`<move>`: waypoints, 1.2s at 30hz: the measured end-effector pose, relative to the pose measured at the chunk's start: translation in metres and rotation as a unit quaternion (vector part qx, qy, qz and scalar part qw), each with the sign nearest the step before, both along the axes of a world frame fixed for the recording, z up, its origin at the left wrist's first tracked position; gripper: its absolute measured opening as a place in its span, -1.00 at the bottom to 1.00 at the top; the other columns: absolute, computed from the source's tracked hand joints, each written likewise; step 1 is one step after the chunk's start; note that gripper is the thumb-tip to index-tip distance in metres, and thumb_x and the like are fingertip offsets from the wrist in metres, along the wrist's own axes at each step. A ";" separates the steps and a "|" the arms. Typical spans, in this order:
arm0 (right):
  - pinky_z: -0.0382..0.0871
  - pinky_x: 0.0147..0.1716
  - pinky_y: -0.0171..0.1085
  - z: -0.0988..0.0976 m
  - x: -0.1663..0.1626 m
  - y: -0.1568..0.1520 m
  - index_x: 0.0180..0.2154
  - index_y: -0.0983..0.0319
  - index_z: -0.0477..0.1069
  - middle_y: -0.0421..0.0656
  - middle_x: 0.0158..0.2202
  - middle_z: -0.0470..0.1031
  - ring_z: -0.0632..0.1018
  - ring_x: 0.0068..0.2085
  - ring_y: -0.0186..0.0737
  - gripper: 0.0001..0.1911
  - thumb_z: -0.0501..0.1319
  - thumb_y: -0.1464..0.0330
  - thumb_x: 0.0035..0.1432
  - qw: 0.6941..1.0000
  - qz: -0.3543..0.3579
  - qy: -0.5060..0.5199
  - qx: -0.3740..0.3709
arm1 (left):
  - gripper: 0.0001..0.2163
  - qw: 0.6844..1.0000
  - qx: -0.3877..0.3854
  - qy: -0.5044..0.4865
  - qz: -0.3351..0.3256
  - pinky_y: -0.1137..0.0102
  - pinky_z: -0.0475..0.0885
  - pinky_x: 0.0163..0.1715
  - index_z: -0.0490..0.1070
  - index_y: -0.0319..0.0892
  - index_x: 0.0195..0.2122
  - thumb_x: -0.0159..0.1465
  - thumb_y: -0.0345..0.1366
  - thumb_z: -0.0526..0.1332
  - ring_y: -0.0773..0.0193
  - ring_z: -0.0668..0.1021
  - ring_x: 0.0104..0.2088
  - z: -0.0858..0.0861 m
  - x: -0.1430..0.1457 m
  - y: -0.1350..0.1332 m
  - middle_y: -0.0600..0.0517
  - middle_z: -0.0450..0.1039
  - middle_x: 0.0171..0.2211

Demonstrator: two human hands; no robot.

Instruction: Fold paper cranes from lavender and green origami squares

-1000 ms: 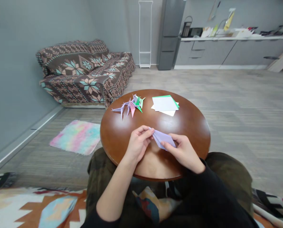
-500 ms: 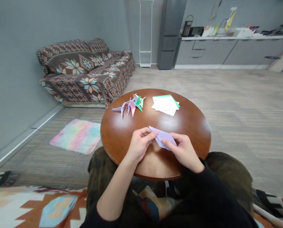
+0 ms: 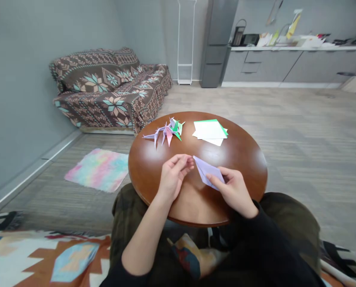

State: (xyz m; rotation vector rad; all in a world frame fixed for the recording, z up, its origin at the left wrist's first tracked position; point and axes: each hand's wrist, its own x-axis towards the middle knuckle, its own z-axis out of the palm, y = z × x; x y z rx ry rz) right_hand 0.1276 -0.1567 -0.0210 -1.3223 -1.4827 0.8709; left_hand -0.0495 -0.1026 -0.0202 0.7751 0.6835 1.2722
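My right hand (image 3: 233, 189) pinches a folded piece of lavender origami paper (image 3: 208, 169) at its right end, thumb on top and fingers behind. The paper is a flat, diamond-like shape with a narrow point at its upper left. My left hand (image 3: 176, 173) is beside that point, holding nothing, its fingers loosely bent and slightly apart. Both hands are above a round brown table (image 3: 243, 155). Beyond the left hand stands a cluster of folded paper cranes (image 3: 169, 131) in lavender, pink and green. Sheets of paper (image 3: 209, 130), white on top with green edges, lie stacked farther back.
My legs (image 3: 291, 223) flank the table's near edge. A sofa under a patterned cover (image 3: 112, 87) stands at the back left, with a pastel fluffy mat (image 3: 98, 169) on the floor before it. A grey fridge (image 3: 216, 44) and kitchen cabinets (image 3: 270, 67) line the far wall.
My left hand has let go of the lavender paper's pointed end and moved slightly up and left. My right hand still holds the paper, whose point now stands free.
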 end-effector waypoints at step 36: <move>0.44 -0.35 -0.26 -0.013 0.015 0.018 -0.33 0.22 0.53 -0.16 -0.37 0.59 0.55 -0.37 -0.23 -0.77 0.48 0.25 0.05 0.986 -0.093 0.121 0.062 | -0.65 0.987 0.064 0.131 -0.069 0.38 0.49 -0.22 0.52 -0.23 -0.06 0.23 -0.10 0.38 0.23 0.63 -0.28 -0.005 0.000 -0.003 -0.08 0.63 -0.26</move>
